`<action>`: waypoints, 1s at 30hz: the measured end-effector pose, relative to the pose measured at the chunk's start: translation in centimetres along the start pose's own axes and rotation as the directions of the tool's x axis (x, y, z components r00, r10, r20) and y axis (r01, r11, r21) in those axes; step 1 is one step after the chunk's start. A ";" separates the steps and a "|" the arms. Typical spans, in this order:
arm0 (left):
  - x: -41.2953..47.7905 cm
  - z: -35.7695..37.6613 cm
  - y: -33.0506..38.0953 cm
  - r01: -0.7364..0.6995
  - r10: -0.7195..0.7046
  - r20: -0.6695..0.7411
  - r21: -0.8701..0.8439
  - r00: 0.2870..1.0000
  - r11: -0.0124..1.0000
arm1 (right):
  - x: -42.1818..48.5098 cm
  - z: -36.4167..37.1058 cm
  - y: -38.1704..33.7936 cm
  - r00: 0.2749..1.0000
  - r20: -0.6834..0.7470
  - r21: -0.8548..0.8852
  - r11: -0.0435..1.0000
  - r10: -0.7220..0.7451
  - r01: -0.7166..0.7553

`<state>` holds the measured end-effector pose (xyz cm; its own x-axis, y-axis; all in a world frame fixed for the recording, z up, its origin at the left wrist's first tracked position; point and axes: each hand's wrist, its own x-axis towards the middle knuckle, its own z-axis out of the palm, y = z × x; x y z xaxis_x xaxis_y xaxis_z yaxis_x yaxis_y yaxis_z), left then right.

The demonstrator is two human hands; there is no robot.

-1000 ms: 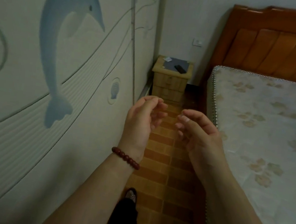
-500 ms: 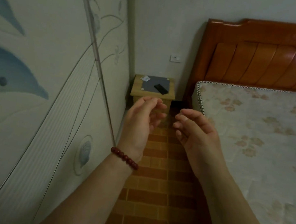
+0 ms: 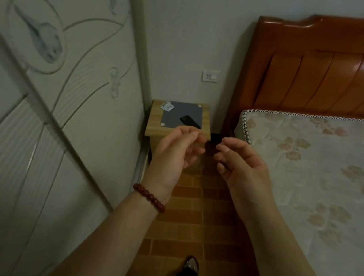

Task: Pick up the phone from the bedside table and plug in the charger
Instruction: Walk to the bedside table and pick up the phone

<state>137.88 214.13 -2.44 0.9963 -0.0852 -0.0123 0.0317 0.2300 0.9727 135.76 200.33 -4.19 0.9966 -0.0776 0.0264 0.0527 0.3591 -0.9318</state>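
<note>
A black phone (image 3: 190,121) lies on a grey mat on the small wooden bedside table (image 3: 155,125) in the corner ahead. My left hand (image 3: 175,152), with a red bead bracelet at the wrist, is raised in front of the table's near edge, fingers loosely curled and holding nothing. My right hand (image 3: 241,166) hovers beside it to the right, fingers apart and empty. Both hands are short of the phone. A white wall socket (image 3: 210,76) sits on the wall above the table. No charger shows.
A wardrobe with sliding doors (image 3: 51,120) lines the left. The bed's mattress (image 3: 321,179) and red wooden headboard (image 3: 324,68) fill the right. A narrow brick-tiled aisle (image 3: 178,225) runs between them. A small white packet (image 3: 167,106) lies on the table. My foot (image 3: 191,264) shows below.
I have walked forward along the aisle: the bedside table and phone are nearer and larger. Both hands keep their raised, empty pose in front of me.
</note>
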 end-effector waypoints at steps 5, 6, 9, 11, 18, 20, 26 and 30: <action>11.4 0.8 0.2 0.031 -0.032 -0.055 -0.029 0.998 0.999 | 11.7 -0.7 -0.6 1.000 0.013 -0.022 1.000 0.004 -0.004; 13.1 0.8 0.1 0.028 -0.031 -0.062 -0.039 0.998 0.999 | 13.6 -0.7 -0.5 1.000 0.011 -0.028 1.000 0.007 -0.007; 18.3 0.6 -0.2 0.044 -0.048 -0.078 -0.059 0.996 0.997 | 18.8 -0.8 0.0 1.000 0.009 -0.034 0.999 0.028 -0.027; 22.0 0.1 -0.7 0.062 -0.066 -0.084 -0.043 0.994 0.997 | 22.6 -0.7 0.8 0.999 0.008 -0.050 0.998 0.042 -0.041; 36.3 -2.0 -2.7 0.107 -0.108 -0.071 -0.016 0.992 0.994 | 36.1 -0.2 4.4 0.997 -0.045 -0.108 0.992 0.055 -0.059; 40.8 -2.6 -3.2 0.106 -0.105 -0.047 0.015 0.993 0.994 | 40.4 0.1 5.5 0.997 -0.064 -0.104 0.993 0.053 -0.060; 53.6 -5.1 -4.5 0.176 -0.174 -0.026 0.069 0.984 0.982 | 52.4 0.8 9.0 0.991 -0.106 -0.143 0.985 0.080 -0.095; 59.5 -6.5 -6.8 0.234 -0.234 -0.003 0.085 0.972 0.969 | 58.6 0.9 11.4 0.991 -0.109 -0.190 0.977 0.074 -0.094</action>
<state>197.49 213.80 -11.26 0.9615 -0.1335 -0.2404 0.2566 0.1210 0.9589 194.84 200.69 -12.96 0.9850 -0.1518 -0.0822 -0.0539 0.1818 -0.9819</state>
